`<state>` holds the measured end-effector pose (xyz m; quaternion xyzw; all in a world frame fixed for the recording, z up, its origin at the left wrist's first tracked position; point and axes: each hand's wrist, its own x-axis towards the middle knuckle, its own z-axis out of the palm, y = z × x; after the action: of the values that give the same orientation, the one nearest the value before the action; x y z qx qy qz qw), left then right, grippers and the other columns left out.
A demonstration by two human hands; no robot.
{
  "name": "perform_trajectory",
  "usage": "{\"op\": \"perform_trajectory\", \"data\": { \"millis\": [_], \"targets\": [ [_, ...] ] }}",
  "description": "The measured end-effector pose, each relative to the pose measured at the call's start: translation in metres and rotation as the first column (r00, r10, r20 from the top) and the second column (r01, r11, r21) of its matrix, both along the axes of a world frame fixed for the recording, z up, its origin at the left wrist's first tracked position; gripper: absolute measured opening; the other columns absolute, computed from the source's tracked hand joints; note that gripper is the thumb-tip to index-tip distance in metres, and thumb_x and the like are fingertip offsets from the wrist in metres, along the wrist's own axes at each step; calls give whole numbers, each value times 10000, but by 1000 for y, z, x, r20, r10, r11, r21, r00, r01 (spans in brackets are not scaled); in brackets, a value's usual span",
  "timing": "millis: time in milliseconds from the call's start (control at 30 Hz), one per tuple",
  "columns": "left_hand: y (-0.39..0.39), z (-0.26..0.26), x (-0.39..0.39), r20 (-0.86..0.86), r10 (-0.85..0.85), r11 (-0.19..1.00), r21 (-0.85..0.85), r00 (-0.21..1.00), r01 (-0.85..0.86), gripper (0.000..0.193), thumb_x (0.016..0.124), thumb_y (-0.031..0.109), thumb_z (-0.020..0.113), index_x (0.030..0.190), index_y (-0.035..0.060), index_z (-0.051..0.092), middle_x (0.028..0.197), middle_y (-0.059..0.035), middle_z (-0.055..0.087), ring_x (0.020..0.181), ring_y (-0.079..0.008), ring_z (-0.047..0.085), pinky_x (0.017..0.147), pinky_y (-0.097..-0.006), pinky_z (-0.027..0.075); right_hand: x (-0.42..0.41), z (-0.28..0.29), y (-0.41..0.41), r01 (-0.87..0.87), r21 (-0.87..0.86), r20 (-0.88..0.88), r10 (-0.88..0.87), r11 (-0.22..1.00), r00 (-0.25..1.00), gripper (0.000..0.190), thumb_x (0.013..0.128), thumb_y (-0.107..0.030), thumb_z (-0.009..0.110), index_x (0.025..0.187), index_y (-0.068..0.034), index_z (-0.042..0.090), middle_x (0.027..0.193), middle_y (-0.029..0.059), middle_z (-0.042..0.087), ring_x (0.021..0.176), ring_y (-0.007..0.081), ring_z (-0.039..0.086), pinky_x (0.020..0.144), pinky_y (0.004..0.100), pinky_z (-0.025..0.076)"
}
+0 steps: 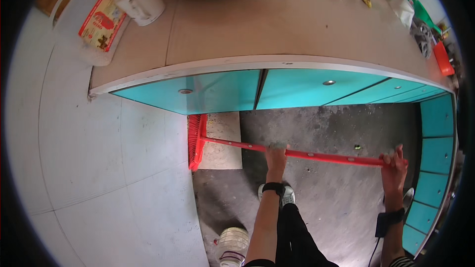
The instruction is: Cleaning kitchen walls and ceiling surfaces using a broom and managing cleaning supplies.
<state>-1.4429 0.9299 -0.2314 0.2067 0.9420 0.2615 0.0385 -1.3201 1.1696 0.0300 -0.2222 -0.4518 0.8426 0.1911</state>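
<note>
A red broom (326, 156) lies across the view, its handle running from right to left. My left hand (277, 154) grips the handle near its middle. Around the handle's far right end my right hand (394, 163) is closed, with one finger sticking up. The red broom head (196, 142), bristles to the left, is against the white tiled wall, over a pale tile (222, 148) on the floor that carries scattered crumbs or dirt.
Turquoise cabinets (222, 89) under a tan counter (252, 26) run along the front and right. A translucent plastic container (233, 244) stands beside the wall (85, 148). A small green scrap (357, 147) lies on the dark floor. A jug (70, 29) and white mug (141, 2) top the counter.
</note>
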Motion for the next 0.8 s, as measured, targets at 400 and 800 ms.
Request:
{"op": "perform_trajectory", "data": {
  "millis": [400, 800],
  "targets": [
    [172, 133, 174, 113, -451, 682, 683, 885, 261, 190, 657, 52, 530, 823, 121, 591, 661, -63, 538, 707, -235, 541, 655, -355, 402, 231, 201, 84, 264, 539, 72, -356, 800, 932, 424, 850, -108, 436, 1234, 2, 293, 678, -17, 346, 596, 77, 354, 731, 264, 339],
    [28, 125, 110, 59, -77, 894, 445, 995, 43, 175, 637, 105, 569, 802, 128, 623, 725, -57, 594, 717, -236, 564, 657, -367, 424, 115, 135, 23, 95, 228, -90, -77, 969, 993, 569, 675, -92, 617, 1184, -59, 367, 660, -29, 403, 573, 81, 394, 680, 263, 372]
  ]
}}
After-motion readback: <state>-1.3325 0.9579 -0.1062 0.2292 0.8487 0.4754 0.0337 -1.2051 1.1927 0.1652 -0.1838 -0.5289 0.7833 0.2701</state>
